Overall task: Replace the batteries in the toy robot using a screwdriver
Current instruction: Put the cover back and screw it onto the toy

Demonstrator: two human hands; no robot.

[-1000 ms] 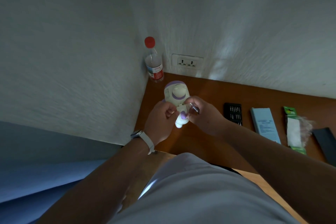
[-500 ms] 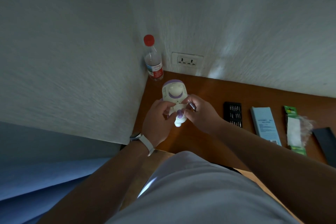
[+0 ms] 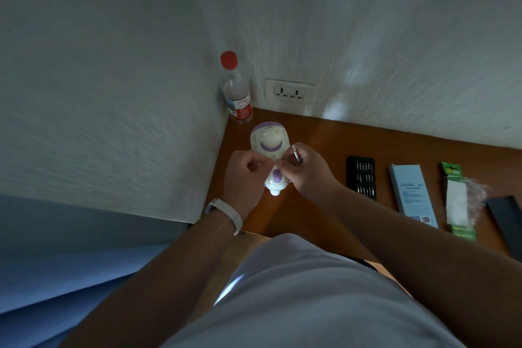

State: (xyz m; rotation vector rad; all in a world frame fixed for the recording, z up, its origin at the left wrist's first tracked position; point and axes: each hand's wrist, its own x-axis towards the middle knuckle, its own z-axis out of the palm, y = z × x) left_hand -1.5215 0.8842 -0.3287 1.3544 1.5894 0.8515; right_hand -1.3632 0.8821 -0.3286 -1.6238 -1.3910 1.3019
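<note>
White-and-purple toy robot (image 3: 269,150) held above the table's (image 3: 324,135) far-left corner.
Left hand (image 3: 245,175) pinches its middle; right hand (image 3: 306,171) closes round the screwdriver (image 3: 296,154); the robot's long axis points away, between both.

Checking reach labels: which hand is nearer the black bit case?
Right. The right hand is at the toy robot, next to the bit case; the left hand sits beyond the toy.

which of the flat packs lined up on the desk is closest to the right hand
The black bit case, first in the row beside the right hand. The light blue box, green pack and dark case lie farther right.
</note>
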